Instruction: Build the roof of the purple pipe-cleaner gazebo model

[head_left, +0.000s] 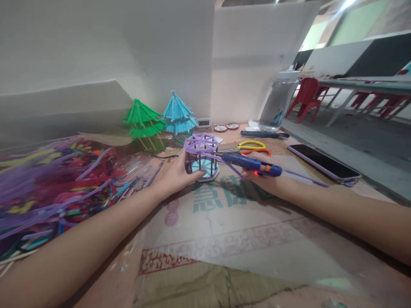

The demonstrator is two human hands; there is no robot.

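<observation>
My left hand is wrapped round the left side of a small purple pavilion frame, its thumb over the light blue base. The frame stands upright, with dark posts between its purple top ring and its base. In my right hand is a blue glue gun with a red light, its nozzle pointing left at the frame's right side. A purple strip runs from the frame's top ring down toward my right fingers; whether they hold it too, I cannot tell.
Behind the frame stand green and blue tiered paper-like roofs. Yellow-and-orange-handled scissors, a blue tool, a phone and a water bottle lie or stand rightward. Colourful strips pile up at the left.
</observation>
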